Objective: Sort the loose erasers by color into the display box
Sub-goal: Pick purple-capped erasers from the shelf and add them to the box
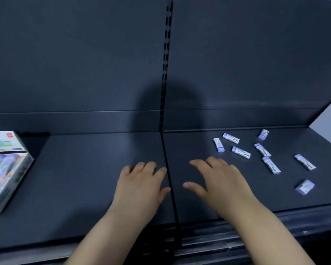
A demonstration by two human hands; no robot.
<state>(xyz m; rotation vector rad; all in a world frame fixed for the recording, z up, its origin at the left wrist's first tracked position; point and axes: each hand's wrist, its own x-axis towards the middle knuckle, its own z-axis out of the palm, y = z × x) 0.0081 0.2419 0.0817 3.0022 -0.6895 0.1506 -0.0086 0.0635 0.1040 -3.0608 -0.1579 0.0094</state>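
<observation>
Lying palm-down at the middle of the shelf (84,178), both hands are holding nothing. Left hand (141,185) is sitting just left of the seam (164,150) between the two shelf boards, fingers straight and slightly spread, fingertips nearly reaching the seam. Right hand (220,180) is sitting just right of it, fingers fanned apart, thumb pointing toward the left hand. Whether the palms are touching the board or floating just over it, cannot tell.

Erasers (271,165) are lying loose on the right board, eight by my count, scattered at all angles, none touching another. All are showing purple ends in white sleeves; no other colour is showing among them. Nearest eraser (241,152) is lying near the right hand's fingertips, just beyond and to the right. Box (10,169) is standing at the far left, well apart from the pile, partly cut by the frame edge and blurred. Purple and paler packs seem to be sitting inside, but the compartments are not reading clearly.

Judgement: work is sitting at the pick-up step, no eraser in hand. Next move is likely calling for the right hand to swing right, pinch one eraser by its long sides, and carry it across the whole shelf to the box, or pass it to the left hand. Finding the purple row is needing a clearer look at the box first.
</observation>
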